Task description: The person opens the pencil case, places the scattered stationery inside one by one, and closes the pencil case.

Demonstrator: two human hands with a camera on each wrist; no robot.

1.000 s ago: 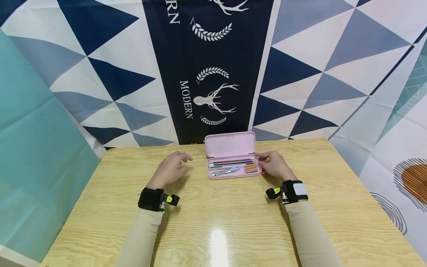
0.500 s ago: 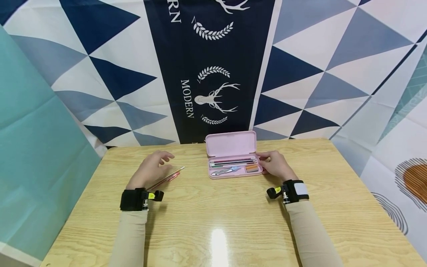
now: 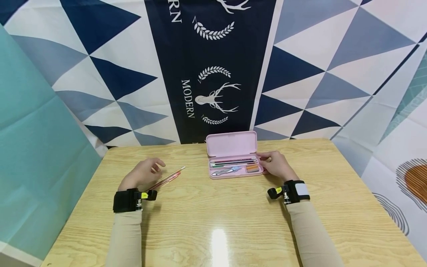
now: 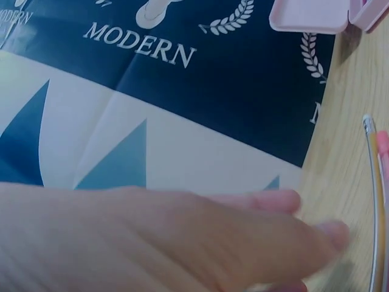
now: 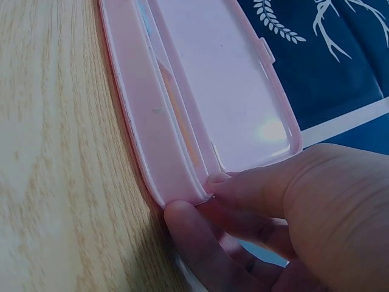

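Observation:
A pink pencil case (image 3: 231,144) lies at the back middle with its lid raised. Inside are several pencils (image 3: 233,162), a compass (image 3: 227,171) and an orange-and-grey block (image 3: 252,168). At the case's right end, my right hand (image 3: 276,166) holds its corner between thumb and fingers; the right wrist view shows the thumb at the inner rim and a finger against the front wall (image 5: 146,115). My left hand (image 3: 141,174), fingers loosely bent and holding nothing, hovers left of a pencil (image 3: 176,172) and a red-pink pen (image 3: 174,177) lying on the table.
The wooden table (image 3: 200,215) meets a patterned cloth backdrop (image 3: 213,74) just behind the case. A teal cloth (image 3: 43,148) hangs along the left side, and a white patterned one (image 3: 397,167) along the right.
My left hand has moved left, away from the case, and the pencil and red-pink pen have come into view on the table beside it. The right hand stays on the case.

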